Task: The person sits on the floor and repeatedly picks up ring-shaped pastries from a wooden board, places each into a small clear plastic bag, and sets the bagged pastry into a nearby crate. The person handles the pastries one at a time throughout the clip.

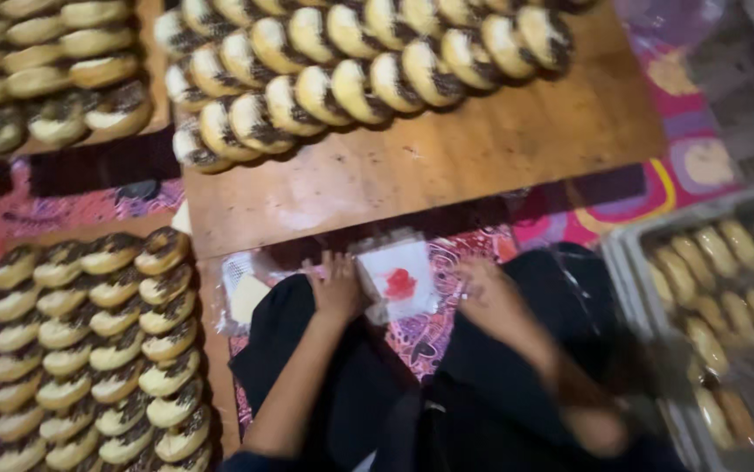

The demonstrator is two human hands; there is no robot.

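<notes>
My left hand (pixel 337 284) rests on the left edge of a stack of clear plastic bags with a red mark (pixel 399 280), lying between my knees on a patterned mat. My right hand (pixel 489 297) hovers blurred just right of the stack, fingers apart, holding nothing I can make out. I sit cross-legged in black clothing. Rows of round pastries topped with chocolate sprinkles (pixel 350 79) lie on a wooden board (pixel 482 149) in front of me.
A second board of sprinkled pastries (pixel 101 341) sits at my left, and a third (pixel 53 79) at the far left. A grey crate (pixel 648 253) at the right holds wrapped pastries (pixel 718 288). A small white packet (pixel 246 297) lies beside my left knee.
</notes>
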